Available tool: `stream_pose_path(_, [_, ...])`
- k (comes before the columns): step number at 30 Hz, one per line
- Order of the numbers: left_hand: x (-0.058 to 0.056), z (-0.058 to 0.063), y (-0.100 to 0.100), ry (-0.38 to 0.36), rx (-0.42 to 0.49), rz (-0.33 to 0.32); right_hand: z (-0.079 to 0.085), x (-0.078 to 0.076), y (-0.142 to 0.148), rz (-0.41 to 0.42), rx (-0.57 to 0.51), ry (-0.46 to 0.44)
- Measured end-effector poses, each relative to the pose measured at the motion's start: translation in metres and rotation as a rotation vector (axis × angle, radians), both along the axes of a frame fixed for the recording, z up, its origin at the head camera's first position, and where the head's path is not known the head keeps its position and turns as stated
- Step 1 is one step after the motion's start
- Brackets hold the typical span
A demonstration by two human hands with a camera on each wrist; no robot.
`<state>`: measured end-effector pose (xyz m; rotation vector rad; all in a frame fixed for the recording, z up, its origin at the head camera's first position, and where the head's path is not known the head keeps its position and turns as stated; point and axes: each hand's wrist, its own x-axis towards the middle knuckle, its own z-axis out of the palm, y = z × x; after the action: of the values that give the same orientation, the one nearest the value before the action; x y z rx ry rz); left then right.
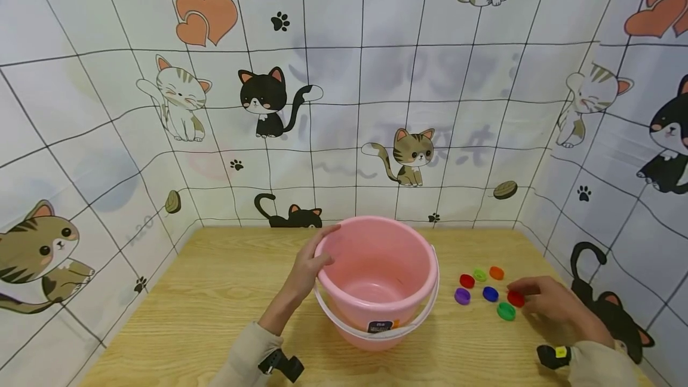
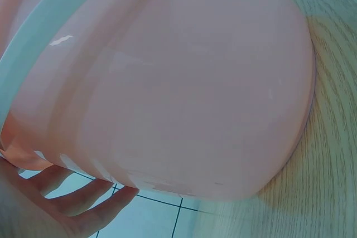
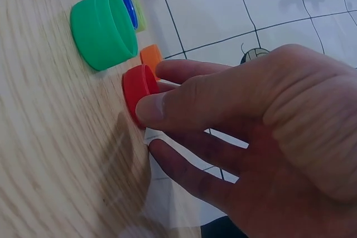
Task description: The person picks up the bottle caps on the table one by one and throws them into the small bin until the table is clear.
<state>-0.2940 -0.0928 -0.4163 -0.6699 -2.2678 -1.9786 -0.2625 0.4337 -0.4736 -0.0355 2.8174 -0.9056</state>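
A pink bucket [image 1: 376,255] stands upright on the table, its white handle [image 1: 387,334] hanging down in front. My left hand [image 1: 306,270] grips the rim on the left side, thumb over the inner edge and the other fingers outside. In the left wrist view the bucket wall [image 2: 184,87] fills most of the picture, with the fingers curled along its lower side. To the right, my right hand [image 1: 559,303] pinches a red bottle cap [image 3: 136,87] between thumb and fingers, close to the tabletop. A green cap [image 3: 97,32] lies beside it.
More caps lie between bucket and right hand: blue [image 1: 490,294], purple [image 1: 462,296], another red cap [image 1: 467,280], lime green [image 1: 480,275] and orange [image 1: 497,273]. Cat-printed sheets [image 1: 344,124] wall off the back and sides of the wooden table [image 1: 188,315].
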Motion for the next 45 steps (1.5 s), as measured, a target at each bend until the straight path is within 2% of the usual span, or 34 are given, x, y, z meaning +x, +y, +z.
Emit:
stream_pose_path(7, [0.0, -0.001, 0.0, -0.005, 0.001, 0.001, 0.0, -0.001, -0.009, -0.014, -0.02, 0.003])
stream_pose_path(29, [0.0, -0.002, -0.001, 0.007, -0.002, 0.014, -0.006, -0.005, -0.012, -0.039, 0.033, 0.08])
stream_pose_path(40, [0.0, -0.002, -0.001, 0.008, -0.005, 0.01, 0.003, -0.002, -0.013, -0.06, 0.071, 0.115])
stream_pose_path(45, [0.0, -0.002, 0.0, 0.007, -0.005, 0.007, 0.007, -0.001, -0.014, -0.068, 0.075, 0.099])
